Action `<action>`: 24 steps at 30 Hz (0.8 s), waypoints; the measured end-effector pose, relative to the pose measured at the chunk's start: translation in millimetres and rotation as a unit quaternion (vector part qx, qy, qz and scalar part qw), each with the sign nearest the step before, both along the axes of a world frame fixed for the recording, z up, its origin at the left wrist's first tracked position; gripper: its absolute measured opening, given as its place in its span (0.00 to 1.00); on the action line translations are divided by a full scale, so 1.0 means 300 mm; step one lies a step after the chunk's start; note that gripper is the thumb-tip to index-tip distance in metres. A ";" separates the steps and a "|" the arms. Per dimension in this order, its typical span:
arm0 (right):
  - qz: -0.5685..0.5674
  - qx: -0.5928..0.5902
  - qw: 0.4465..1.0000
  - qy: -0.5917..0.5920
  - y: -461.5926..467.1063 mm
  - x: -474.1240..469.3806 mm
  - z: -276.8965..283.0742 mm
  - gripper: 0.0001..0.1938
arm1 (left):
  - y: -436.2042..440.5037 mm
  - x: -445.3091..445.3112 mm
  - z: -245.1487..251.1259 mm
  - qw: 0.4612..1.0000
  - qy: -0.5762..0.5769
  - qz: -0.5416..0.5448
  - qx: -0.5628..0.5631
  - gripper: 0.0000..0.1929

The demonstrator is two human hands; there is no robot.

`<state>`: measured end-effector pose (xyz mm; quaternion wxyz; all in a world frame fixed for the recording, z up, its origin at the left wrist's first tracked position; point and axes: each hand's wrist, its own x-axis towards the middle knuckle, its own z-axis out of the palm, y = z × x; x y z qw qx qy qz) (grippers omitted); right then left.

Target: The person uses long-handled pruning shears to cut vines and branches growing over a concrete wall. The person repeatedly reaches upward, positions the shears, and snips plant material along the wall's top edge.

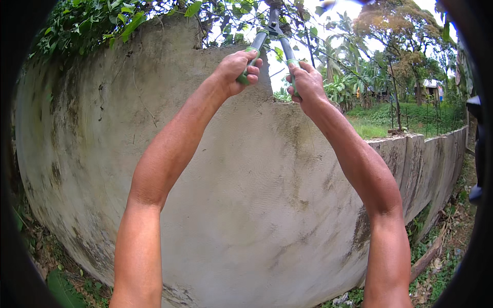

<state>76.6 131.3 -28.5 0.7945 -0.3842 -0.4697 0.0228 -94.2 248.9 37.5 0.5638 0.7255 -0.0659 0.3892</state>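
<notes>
Both my arms reach up to a pair of hedge shears (274, 27) with grey handles and green grips. My left hand (239, 70) is wrapped around the left grip, in front of the top of a concrete wall (231, 161). Around the right grip, my right hand (307, 81) is closed at the wall's stepped edge. The two handles spread apart in a narrow V. The blades point upward into leafy vines (238, 15), and their tips are hidden or cut off by the top of the picture.
Thick foliage (88, 23) hangs over the wall's upper left. A lower wall section (431, 150) runs off to the right, with thin upright rods (396, 96) above it. A log (427, 258) lies on the littered ground at lower right. Trees (408, 42) stand beyond.
</notes>
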 end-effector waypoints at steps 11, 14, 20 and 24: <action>-0.021 -0.065 0.996 -0.059 -0.159 0.140 -0.078 0.28 | -0.131 -0.037 -0.078 0.994 0.058 0.089 0.021 0.19; -0.023 -0.074 0.994 -0.071 -0.253 0.207 -0.047 0.26 | -0.069 -0.187 0.002 0.988 0.092 0.109 0.066 0.19; -0.035 -0.059 0.991 -0.113 -0.394 0.334 0.034 0.22 | -0.070 -0.377 0.139 0.972 0.114 0.153 0.139 0.15; -0.058 -0.021 0.998 -0.025 -0.213 0.168 0.156 0.18 | -0.060 -0.113 0.159 0.983 0.034 0.160 0.078 0.18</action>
